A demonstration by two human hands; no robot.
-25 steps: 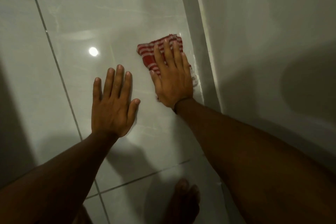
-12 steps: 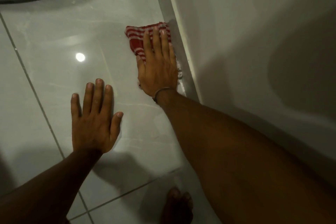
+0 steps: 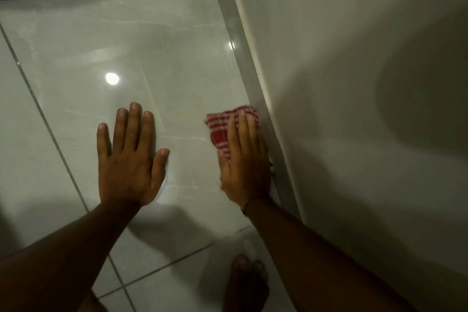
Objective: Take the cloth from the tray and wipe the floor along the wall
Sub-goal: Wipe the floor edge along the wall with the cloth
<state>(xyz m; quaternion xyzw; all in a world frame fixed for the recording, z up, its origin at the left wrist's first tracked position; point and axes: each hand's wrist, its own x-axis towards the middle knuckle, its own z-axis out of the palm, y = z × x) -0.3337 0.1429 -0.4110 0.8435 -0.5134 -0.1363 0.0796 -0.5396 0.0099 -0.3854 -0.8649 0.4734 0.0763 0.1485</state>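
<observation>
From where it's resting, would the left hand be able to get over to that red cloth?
Probably yes. The left hand lies flat on the floor tile, with only bare tile between it and the red striped cloth. The right hand covers much of the cloth, but its left edge stays exposed.

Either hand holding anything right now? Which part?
Right hand presses flat on the near part of the red-striped cloth, pinning it to the floor, no grasp. Left hand lies flat, empty.

glossy pale grey floor tiles (image 3: pixel 152 33) with thin grout lines, a ceiling light's reflection (image 3: pixel 112 79) shining on one. a plain white wall (image 3: pixel 354 58) on the right (soft shadows across it), with a grey skirting strip (image 3: pixel 240 33).
</observation>
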